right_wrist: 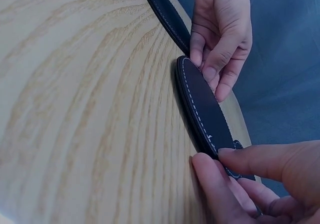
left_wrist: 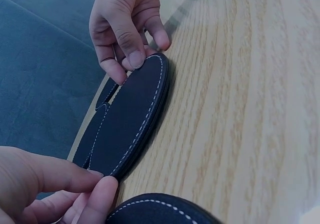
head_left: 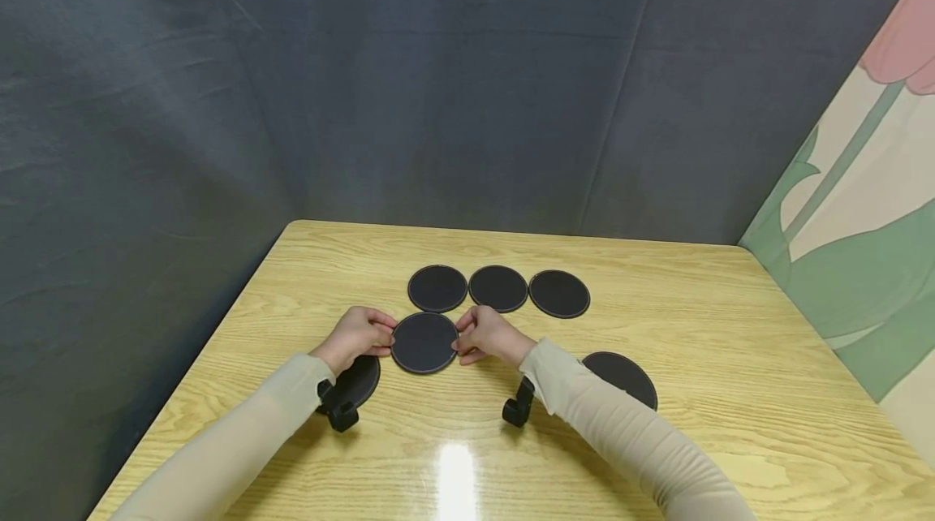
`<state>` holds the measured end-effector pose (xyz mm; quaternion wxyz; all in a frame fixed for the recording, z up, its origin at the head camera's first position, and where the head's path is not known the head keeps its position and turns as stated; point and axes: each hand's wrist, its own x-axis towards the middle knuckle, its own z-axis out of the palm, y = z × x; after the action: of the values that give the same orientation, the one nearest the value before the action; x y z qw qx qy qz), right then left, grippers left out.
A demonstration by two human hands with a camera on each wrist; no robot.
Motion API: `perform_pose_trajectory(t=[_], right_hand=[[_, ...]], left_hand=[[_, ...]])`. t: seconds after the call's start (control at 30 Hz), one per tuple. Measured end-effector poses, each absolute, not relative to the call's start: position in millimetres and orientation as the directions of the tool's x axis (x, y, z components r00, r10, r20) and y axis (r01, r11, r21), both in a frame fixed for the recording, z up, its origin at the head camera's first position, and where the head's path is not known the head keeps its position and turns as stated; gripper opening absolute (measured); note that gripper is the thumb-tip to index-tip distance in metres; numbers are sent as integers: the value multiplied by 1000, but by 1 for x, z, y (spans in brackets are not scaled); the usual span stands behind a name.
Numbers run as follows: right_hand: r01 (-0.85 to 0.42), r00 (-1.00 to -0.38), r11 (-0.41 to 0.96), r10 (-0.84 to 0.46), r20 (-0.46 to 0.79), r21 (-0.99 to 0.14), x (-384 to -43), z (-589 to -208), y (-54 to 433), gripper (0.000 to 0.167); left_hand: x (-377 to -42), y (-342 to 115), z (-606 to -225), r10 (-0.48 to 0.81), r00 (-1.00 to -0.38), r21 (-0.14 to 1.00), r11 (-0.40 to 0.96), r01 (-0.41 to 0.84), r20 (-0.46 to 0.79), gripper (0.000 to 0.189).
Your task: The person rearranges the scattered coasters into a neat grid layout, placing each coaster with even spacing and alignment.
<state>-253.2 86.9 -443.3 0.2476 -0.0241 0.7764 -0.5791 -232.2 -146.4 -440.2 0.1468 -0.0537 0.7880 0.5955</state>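
Note:
A round black coaster (head_left: 425, 342) with white stitching round its rim lies between the two hands, just in front of a row of three. My left hand (head_left: 358, 338) pinches its left edge between thumb and fingers. On the opposite edge, my right hand (head_left: 488, 334) grips it the same way. In the left wrist view the coaster (left_wrist: 132, 114) shows a thick dark side, close over the wood. Another coaster (head_left: 363, 381) lies beneath the left wrist and is partly hidden by it.
Three more coasters stretch side by side behind the hands: left (head_left: 437, 288), middle (head_left: 498, 288) and right (head_left: 559, 294). One coaster (head_left: 622, 375) is partly covered by the right forearm. Dark cloth (head_left: 453, 99) hangs behind the wooden table (head_left: 701, 310).

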Motion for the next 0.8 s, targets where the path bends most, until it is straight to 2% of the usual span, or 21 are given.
perform_pose_trajectory(t=[0.8], right_hand=[[231,-870,372,-336,-362,-899,-252,-436,88,30]], left_hand=[[-233,-145,-440,80,-954,915,315,-251,-289,31]])
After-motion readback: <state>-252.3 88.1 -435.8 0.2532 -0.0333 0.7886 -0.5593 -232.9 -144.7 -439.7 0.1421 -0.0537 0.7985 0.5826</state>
